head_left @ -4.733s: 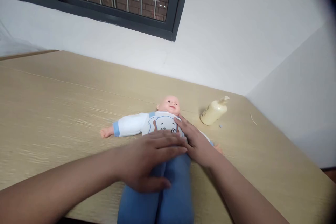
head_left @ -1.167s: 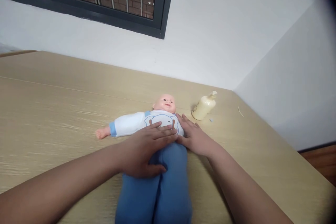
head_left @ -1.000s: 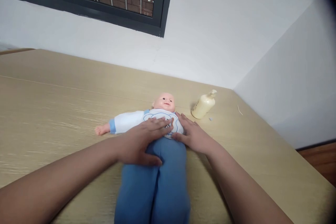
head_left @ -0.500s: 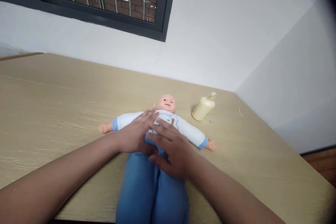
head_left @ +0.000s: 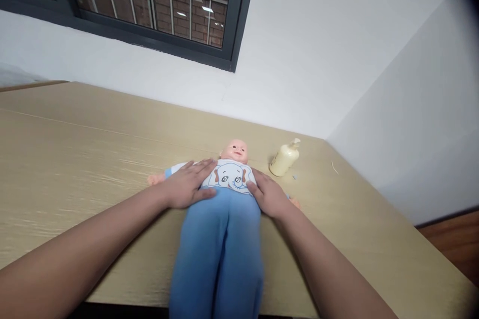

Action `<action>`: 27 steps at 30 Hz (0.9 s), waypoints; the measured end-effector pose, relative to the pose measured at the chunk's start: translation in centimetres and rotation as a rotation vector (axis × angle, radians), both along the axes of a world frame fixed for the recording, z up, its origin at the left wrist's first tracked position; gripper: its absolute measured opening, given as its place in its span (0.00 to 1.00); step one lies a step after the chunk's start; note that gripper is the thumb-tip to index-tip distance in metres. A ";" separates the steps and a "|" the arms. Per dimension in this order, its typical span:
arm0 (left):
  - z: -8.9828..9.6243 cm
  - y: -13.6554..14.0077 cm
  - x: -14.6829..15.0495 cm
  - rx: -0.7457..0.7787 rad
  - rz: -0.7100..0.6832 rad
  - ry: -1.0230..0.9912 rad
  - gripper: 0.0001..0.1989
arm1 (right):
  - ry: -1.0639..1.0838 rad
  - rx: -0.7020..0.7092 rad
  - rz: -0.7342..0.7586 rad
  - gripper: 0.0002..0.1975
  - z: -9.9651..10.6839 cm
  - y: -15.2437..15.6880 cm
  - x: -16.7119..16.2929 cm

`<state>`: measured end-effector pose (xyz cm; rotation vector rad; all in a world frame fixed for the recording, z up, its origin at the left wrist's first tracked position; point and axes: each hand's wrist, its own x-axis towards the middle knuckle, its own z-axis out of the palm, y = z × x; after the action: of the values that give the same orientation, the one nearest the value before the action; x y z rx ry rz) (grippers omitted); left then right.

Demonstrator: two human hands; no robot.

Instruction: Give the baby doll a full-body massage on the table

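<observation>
A baby doll (head_left: 235,179) lies on its back on the table, head toward the wall. It wears a white top with an elephant face and blue trousers (head_left: 220,239) that reach past the near table edge. Flat against the top, on the left side of the elephant print, rests my left hand (head_left: 189,184), fingers stretched out and thumb apart. My right hand (head_left: 270,193) lies along the opposite side of the doll's chest, its thumb on the print and its fingers extended, partly hiding the doll's sleeve. Both hands touch the doll without gripping it.
A cream pump bottle (head_left: 284,159) stands on the wooden table (head_left: 93,144) to the right of the doll's head. Beside it lie a tiny blue scrap (head_left: 294,177) and a thin pale strand (head_left: 335,167). A wall (head_left: 284,89) and a barred window (head_left: 168,0) rise behind.
My hands were close together over the middle of the doll's chest. They have moved apart to its two sides, uncovering the elephant print. The view has tilted slightly.
</observation>
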<state>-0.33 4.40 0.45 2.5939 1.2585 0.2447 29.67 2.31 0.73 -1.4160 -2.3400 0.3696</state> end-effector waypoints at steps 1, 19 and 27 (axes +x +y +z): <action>-0.2 0.1 -0.5 0.012 0.029 0.021 0.41 | -0.028 -0.013 -0.031 0.29 0.0 0.1 0.2; 1.5 0.3 -6.5 0.049 0.336 -0.033 0.20 | -0.486 -0.062 -0.365 0.11 0.8 -1.9 6.4; 1.2 2.4 -9.1 -0.200 0.682 -0.107 0.33 | -0.037 -0.329 -0.513 0.27 0.6 -0.8 8.2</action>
<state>-9.42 6.85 1.65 1.8821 1.9663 0.3478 37.86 1.52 1.34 -2.1176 -1.8993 0.5944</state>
